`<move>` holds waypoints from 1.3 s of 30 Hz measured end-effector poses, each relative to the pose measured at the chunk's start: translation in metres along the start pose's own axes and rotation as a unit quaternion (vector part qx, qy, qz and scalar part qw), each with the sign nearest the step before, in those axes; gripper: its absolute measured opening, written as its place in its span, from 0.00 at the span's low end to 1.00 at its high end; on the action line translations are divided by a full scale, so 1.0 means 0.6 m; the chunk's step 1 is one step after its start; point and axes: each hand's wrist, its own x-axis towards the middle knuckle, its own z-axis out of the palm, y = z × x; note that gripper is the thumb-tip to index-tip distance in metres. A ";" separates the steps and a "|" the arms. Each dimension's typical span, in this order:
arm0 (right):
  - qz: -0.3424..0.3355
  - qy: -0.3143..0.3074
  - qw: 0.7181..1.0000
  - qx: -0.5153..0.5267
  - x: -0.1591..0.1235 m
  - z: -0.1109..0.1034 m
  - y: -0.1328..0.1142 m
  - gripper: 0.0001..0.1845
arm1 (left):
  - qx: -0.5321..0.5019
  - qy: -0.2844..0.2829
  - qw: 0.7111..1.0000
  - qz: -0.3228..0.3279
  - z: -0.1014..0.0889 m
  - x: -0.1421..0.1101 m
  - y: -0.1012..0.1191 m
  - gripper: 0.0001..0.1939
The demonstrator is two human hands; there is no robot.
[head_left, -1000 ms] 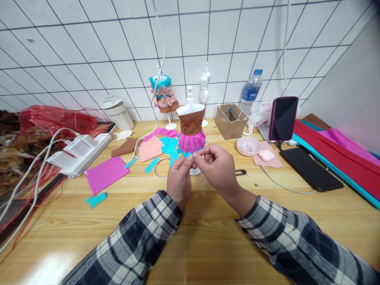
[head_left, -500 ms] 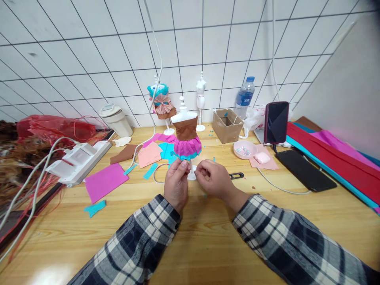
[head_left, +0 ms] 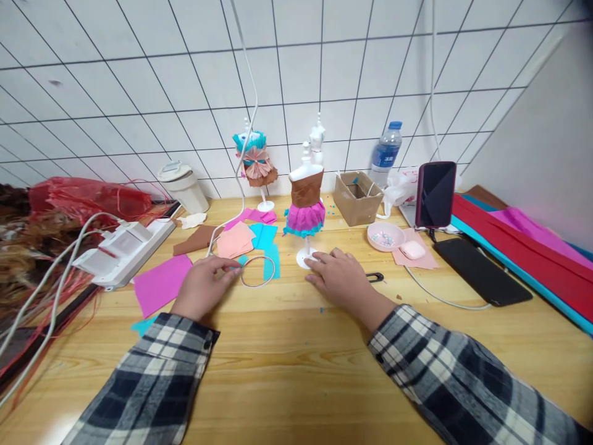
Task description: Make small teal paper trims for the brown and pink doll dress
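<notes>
A small white dress-form mannequin (head_left: 306, 165) stands upright in the middle, wearing a brown paper bodice (head_left: 307, 188) and a gathered magenta skirt (head_left: 307, 216) with turquoise trim along its hem. My right hand (head_left: 340, 278) lies open at the round white base (head_left: 303, 258), its fingertips at the base's front edge. To the left, my left hand (head_left: 207, 285) is stretched low over the table, fingers extended. Its fingertips are at a small turquoise paper strip (head_left: 242, 260), beside a thin ring (head_left: 258, 285); whether they touch the strip is unclear.
Behind stand a dressed mannequin (head_left: 257, 162), a bare one (head_left: 317, 136), a cardboard box (head_left: 357, 207) and a water bottle (head_left: 386, 151). Paper pieces (head_left: 235, 240) and a power strip (head_left: 125, 253) lie left. A bead dish (head_left: 385, 237), phones (head_left: 484, 271) and coloured sheets (head_left: 532, 247) are right.
My left hand has left the skirt's hem and moved left to the paper strip. My right hand has opened and lowered to the base. The mannequin now appears slightly turned and further right.
</notes>
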 end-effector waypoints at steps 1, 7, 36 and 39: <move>0.005 0.003 1.000 -0.002 0.002 0.002 0.003 0.22 | 0.006 -0.008 1.000 0.011 -0.004 0.001 -0.010 0.14; 0.004 0.002 1.000 0.008 -0.001 0.003 0.009 0.21 | 0.046 -0.073 0.983 0.164 0.015 -0.003 0.004 0.13; -0.108 0.061 0.972 0.197 -0.094 -0.023 -0.030 0.16 | 0.131 0.023 0.988 0.080 0.046 0.029 0.070 0.18; -0.107 0.065 0.972 0.200 -0.088 -0.012 -0.030 0.15 | 0.139 0.036 0.988 0.053 0.083 0.068 0.087 0.22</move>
